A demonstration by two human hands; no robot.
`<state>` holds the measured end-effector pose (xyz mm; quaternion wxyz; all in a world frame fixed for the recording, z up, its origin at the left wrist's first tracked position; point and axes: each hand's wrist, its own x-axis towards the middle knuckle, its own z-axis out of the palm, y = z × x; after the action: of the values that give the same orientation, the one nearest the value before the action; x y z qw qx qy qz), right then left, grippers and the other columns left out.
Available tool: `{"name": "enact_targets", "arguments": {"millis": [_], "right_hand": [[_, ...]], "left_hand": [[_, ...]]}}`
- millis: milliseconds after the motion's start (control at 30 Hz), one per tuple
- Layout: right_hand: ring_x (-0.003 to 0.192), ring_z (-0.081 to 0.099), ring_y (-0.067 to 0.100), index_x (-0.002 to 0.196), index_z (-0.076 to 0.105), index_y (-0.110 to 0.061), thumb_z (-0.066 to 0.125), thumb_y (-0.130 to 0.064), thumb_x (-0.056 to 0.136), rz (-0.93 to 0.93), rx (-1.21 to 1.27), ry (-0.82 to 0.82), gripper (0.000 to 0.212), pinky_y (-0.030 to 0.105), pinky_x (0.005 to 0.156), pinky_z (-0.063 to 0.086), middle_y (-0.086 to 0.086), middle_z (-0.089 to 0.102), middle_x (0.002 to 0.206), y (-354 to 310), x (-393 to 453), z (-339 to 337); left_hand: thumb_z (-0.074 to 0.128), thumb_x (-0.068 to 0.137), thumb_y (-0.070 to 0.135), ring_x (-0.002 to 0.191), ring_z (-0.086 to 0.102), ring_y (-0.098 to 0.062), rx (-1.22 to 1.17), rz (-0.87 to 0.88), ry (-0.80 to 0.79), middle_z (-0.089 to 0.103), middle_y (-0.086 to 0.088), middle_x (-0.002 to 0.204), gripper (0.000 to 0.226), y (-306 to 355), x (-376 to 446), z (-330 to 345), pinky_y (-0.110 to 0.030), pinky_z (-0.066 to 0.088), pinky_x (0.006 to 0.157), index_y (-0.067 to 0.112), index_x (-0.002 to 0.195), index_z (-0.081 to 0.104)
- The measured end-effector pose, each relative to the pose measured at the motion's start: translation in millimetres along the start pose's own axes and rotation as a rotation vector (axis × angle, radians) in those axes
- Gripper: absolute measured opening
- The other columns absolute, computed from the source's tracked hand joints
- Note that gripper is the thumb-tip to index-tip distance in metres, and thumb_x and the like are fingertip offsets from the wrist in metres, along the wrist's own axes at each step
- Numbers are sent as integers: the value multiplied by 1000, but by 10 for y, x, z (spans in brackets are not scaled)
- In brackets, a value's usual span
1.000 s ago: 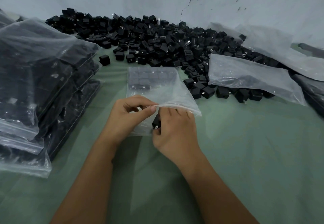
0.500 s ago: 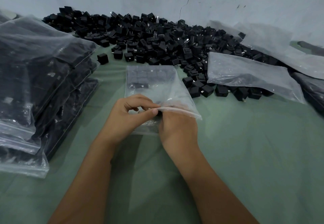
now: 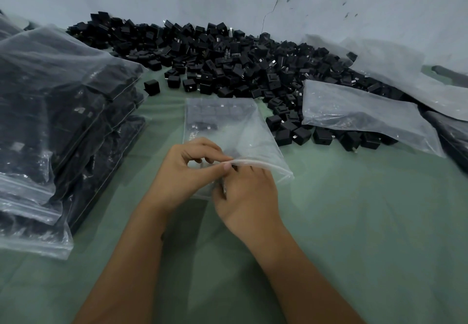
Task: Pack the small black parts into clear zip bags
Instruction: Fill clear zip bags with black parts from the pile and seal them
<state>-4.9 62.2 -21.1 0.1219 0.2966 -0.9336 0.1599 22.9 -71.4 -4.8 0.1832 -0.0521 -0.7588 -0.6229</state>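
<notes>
Clear zip bag lies flat on the green cloth before the heap of small black parts, some parts already inside. Left hand pinches the bag's upper mouth edge between thumb and curled fingers, lifting it. Right hand reaches into the opening, fingers curled; whether they grip a part cannot be told. Since a second ago, the black part at the right fingertips has gone from sight.

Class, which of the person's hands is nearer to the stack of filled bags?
Left. The left hand lies between the stack of filled bags and the right hand, which sits farther away.
</notes>
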Motion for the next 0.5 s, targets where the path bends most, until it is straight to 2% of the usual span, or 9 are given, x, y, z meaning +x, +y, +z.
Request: {"name": "enact_targets", "arguments": {"millis": [133,233,300,367,400,433,500], "right_hand": [[88,60,21,102,64,-21,47,-32,87,34,-6,15,25,32,77,38,-1,66,94,27,10,19],[86,59,20,95,64,-21,47,-33,87,52,15,12,22,30,76,38,-2,66,90,17,18,11],[87,58,17,91,63,-24,44,-34,88,31,9,-39,22,27,77,37,-5,64,88,30,35,17],[85,58,18,87,63,-25,44,-31,87,1,9,-92,20,28,80,39,-5,64,85,53,39,18],[81,57,20,79,61,-24,47,-27,84,-7,30,-90,15,30,78,40,-3,64,81,60,42,5],[75,56,21,71,56,-25,50,-23,80,-1,33,-91,11,31,71,38,-3,62,74,57,31,-8],[58,49,17,61,43,-26,57,-16,70,8,12,-7,20,28,59,30,-4,55,59,12,22,-29]], "left_hand": [[77,70,21,79,61,-15,35,15,-19,69,-5,84,18,0,0,2,-15,43,73,9,84,79],[81,72,17,79,61,-14,78,13,-11,69,-3,81,13,-1,-3,-3,-14,43,72,11,83,79],[84,73,15,75,61,-15,260,70,11,68,2,76,8,-19,-16,10,-23,46,70,15,79,78],[77,73,19,70,60,-17,494,178,21,66,6,71,2,-26,-35,33,-36,49,64,17,73,76],[73,73,20,67,59,-16,569,219,22,65,7,69,4,-18,-43,44,-38,49,61,17,71,75],[71,74,20,65,59,-16,609,249,22,64,7,67,6,-11,-48,51,-38,48,59,16,69,74],[69,74,18,63,57,-17,642,290,38,63,6,66,8,14,-53,60,-38,47,57,14,67,72]]}}
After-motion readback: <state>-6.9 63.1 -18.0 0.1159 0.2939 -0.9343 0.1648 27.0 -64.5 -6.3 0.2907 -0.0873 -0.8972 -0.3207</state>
